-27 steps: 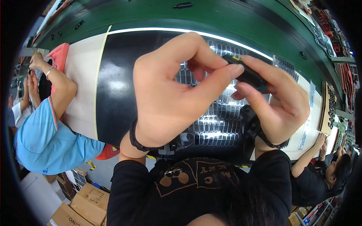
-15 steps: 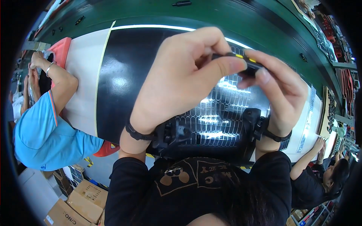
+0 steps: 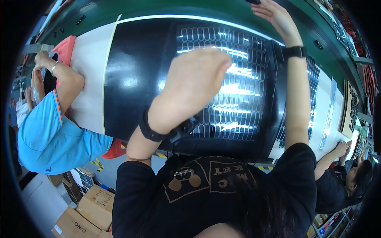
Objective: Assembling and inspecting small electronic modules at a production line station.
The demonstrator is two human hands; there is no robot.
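Note:
My left hand (image 3: 194,81) is a blurred fist over the black mat (image 3: 131,67). Its fingers curl underneath, so what it may hold is hidden. Below it lies a clear sheet (image 3: 242,91) marked with rows of rounded outlines and bright reflections. My right hand (image 3: 278,18) reaches far forward over the green belt (image 3: 222,11). At its fingertips is a small black part (image 3: 253,1), cut off by the upper picture edge. Its other fingers are stretched out. Both wrists wear black straps.
Several small black parts lie on the belt, one (image 3: 318,44) at the right. On the left a person in a blue shirt (image 3: 59,135) works beside a red bin (image 3: 65,51). Another person (image 3: 341,184) sits at right. Cardboard boxes (image 3: 93,204) stand at lower left.
Both hands held a black piece with yellow marks together; now they are apart. My right hand has moved forward over the belt, my left lower and closed, uncovering more of the clear sheet.

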